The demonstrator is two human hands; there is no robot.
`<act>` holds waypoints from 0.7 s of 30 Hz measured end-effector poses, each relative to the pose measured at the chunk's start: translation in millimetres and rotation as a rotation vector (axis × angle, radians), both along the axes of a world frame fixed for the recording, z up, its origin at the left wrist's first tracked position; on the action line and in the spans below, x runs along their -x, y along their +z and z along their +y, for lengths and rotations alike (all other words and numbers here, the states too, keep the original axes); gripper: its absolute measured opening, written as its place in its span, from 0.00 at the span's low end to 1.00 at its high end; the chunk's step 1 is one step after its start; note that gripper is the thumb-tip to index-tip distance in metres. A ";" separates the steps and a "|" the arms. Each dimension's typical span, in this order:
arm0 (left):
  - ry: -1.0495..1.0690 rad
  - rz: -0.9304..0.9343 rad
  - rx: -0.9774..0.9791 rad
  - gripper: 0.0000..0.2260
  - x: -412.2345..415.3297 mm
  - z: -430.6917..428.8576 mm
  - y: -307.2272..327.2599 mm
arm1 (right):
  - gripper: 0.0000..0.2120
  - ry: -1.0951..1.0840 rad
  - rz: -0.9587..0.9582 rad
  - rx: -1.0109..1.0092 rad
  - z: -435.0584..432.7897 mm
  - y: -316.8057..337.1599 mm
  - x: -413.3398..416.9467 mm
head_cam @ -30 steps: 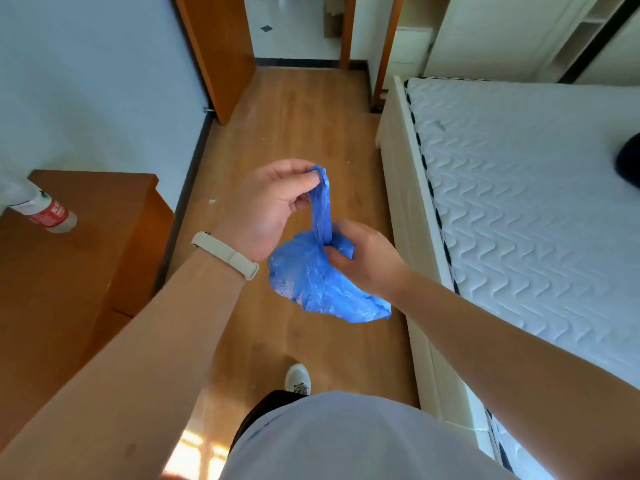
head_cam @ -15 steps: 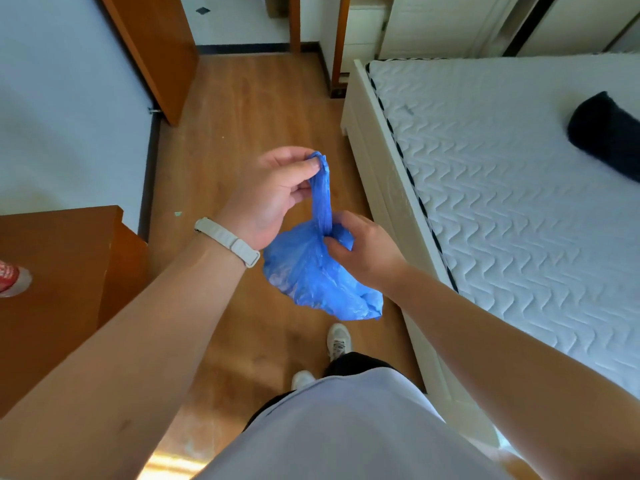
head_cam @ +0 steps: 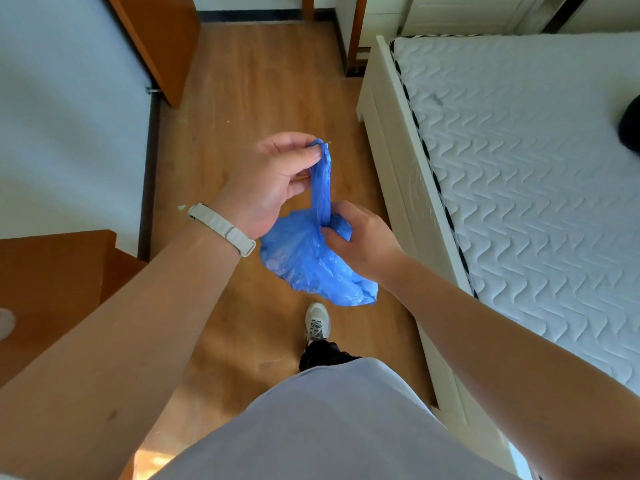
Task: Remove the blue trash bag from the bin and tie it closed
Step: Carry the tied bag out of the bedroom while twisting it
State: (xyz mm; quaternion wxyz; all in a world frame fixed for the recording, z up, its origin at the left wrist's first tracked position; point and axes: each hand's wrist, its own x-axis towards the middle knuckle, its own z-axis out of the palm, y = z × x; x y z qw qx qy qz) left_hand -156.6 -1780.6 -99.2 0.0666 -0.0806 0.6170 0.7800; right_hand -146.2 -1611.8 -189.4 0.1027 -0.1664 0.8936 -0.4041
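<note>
Blue trash bag (head_cam: 311,261), held in the air between both hands above the wooden floor (head_cam: 256,98), with no bin in view. Its upper part is gathered into a twisted strip that runs upward from the rumpled body. Left hand (head_cam: 273,181): fingers closed, pinching the top end of the strip between thumb and fingertips. Right hand (head_cam: 363,240): fingers closed around the base of the strip, where it meets the bag body. A pale wristband (head_cam: 221,228) sits on the left wrist. One shoe (head_cam: 317,320) stands on the floor below the bag. A bed (head_cam: 519,150) lies to the right.
</note>
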 end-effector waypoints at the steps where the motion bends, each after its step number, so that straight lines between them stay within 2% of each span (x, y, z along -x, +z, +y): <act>1: 0.004 -0.009 0.001 0.05 11.7 -4.4 0.3 | 0.12 0.006 -0.006 -0.001 -4.8 -0.6 12.6; 10: 0.026 0.028 0.035 0.05 116.3 -42.9 18.0 | 0.11 0.080 0.020 0.006 -41.8 15.3 122.9; 21: -0.025 0.041 -0.010 0.05 223.9 -114.3 10.5 | 0.11 0.046 0.001 -0.033 -106.8 19.3 219.9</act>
